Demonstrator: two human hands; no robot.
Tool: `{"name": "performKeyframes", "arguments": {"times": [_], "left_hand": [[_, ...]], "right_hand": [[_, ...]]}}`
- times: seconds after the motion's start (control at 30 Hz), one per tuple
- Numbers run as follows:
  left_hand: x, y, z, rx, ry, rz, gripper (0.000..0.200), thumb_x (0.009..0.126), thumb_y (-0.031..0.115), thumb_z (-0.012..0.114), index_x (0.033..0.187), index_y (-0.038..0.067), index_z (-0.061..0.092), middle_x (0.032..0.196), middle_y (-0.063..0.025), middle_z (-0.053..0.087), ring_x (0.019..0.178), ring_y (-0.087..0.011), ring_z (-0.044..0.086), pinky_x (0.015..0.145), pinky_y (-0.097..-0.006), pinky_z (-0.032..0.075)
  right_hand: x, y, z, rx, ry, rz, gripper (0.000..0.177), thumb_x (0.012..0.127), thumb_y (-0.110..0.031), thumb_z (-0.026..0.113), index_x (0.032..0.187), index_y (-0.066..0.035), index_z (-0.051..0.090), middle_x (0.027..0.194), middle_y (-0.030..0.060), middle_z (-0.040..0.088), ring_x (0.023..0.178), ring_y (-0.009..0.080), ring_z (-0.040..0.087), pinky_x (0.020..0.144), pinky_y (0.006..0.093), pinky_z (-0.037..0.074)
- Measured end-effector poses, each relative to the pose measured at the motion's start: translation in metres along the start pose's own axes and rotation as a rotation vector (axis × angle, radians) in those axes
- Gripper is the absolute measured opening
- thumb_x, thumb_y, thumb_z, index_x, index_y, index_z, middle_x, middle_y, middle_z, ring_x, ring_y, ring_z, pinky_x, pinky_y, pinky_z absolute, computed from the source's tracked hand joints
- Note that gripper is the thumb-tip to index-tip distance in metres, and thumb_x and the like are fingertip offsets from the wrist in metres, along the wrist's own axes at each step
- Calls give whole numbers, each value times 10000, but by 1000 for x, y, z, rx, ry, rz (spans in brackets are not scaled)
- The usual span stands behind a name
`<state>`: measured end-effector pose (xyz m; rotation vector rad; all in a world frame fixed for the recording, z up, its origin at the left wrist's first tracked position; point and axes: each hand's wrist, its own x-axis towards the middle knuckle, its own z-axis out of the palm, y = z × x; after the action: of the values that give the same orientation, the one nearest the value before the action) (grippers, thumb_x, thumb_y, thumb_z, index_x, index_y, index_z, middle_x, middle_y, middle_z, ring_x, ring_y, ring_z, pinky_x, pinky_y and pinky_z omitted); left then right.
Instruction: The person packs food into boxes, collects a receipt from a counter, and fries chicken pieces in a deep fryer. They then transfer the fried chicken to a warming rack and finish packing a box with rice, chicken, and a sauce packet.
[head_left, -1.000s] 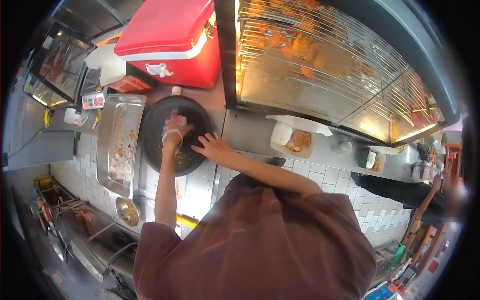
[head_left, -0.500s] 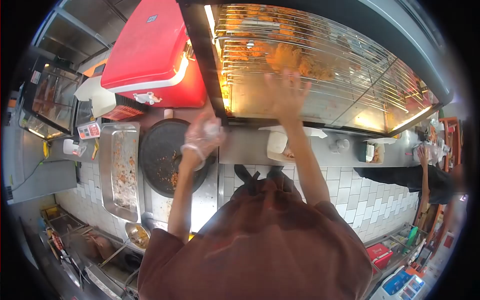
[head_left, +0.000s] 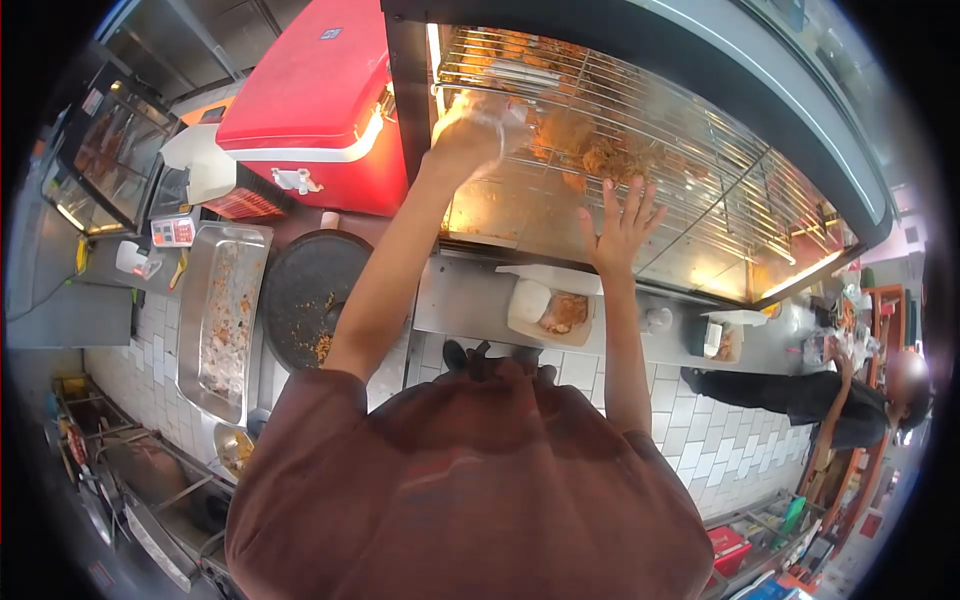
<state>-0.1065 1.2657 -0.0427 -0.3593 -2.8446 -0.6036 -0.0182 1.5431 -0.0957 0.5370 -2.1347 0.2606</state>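
Observation:
My left hand [head_left: 480, 140], in a clear plastic glove, reaches inside the glass-fronted warming cabinet at its left end, over the wire rack [head_left: 690, 150]. Glare and blur hide its fingers and anything in them. Pieces of orange-brown fried food [head_left: 600, 155] lie on the rack, just right of that hand. My right hand [head_left: 625, 218] is bare, its fingers spread against the lower front of the cabinet, holding nothing. Below, on the steel counter, an open takeaway box [head_left: 520, 325] contains white rice [head_left: 530, 298] and a browned piece of food [head_left: 564, 312].
A red cooler [head_left: 300, 100] stands left of the cabinet. Below it are a round dark board [head_left: 300, 290] with crumbs and a long metal tray [head_left: 212, 330]. Another box [head_left: 735, 345] sits farther right on the counter. A person in black [head_left: 850, 408] stands at the far right.
My left hand has moved from above the round board up and right into the cabinet. My right hand has shifted slightly right and down. The view has shifted, showing more of the open box.

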Motion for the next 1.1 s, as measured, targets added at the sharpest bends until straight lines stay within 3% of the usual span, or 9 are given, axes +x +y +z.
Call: {"name": "performKeyframes", "arguments": {"times": [0.13,0.23,0.3,0.37,0.53,0.6,0.73,0.97,1.1], "left_hand": [[16,52,-60,291,-495,-197,277,824,322,582,1055,169,601,1156,-122,567,948,-315,615,831,-376,506],[-54,55,-35,630,393,245,288,808,272,616,1077,169,635,1308,-181,496,989,-352,610,858,-428,494],[-116,83,-67,452,463,361,341,829,286,624,1129,124,616,1331,-210,466,1015,-363,598,873,-434,483],[-154,111,-76,-154,422,-80,324,854,249,624,1129,78,610,1284,-195,515,1042,-355,589,878,-391,479],[-233,114,-20,-673,500,-285,278,805,209,694,1002,29,613,964,-156,658,864,-303,636,783,-391,501],[-247,111,-6,-666,308,-323,256,822,211,672,999,32,625,934,-139,658,830,-268,631,779,-374,494],[-269,69,78,-612,-188,-298,292,835,289,665,972,35,619,903,-168,659,793,-315,638,752,-384,500],[-293,37,197,-646,-259,-363,402,836,346,659,1089,37,618,999,-203,639,848,-355,630,783,-401,495],[-289,46,231,-702,-286,-520,486,823,364,673,1172,35,595,1080,-219,618,913,-346,628,806,-394,500]], "right_hand": [[2,-9,8,36,50,51,569,892,-480,529,1388,-219,435,1531,134,216,1425,348,123,1098,595,-19],[5,-17,13,38,85,65,576,904,-471,507,1389,-172,419,1523,190,192,1417,396,97,1079,626,-27],[6,-25,17,29,74,80,580,914,-464,488,1392,-146,405,1520,229,167,1411,431,74,1067,643,-31],[9,-38,20,16,59,130,607,928,-443,458,1419,-106,341,1514,290,60,1388,503,-3,1045,672,-43],[17,-82,29,70,-96,187,814,867,-451,534,1481,-84,143,1484,355,-36,1349,561,-101,996,713,-89],[24,-111,32,94,-154,208,681,909,-458,465,1453,-95,275,1512,301,-30,1370,534,-58,990,732,-45],[51,-162,14,318,-315,152,605,893,-408,522,1417,-150,365,1492,301,122,1362,543,67,961,773,43],[9,-122,-69,862,-161,95,343,823,-178,653,1163,-142,618,1360,144,467,1255,331,428,1009,454,350],[-115,-26,-89,668,-118,522,230,743,-72,660,965,-95,602,1039,123,610,992,327,563,849,444,439]]}}
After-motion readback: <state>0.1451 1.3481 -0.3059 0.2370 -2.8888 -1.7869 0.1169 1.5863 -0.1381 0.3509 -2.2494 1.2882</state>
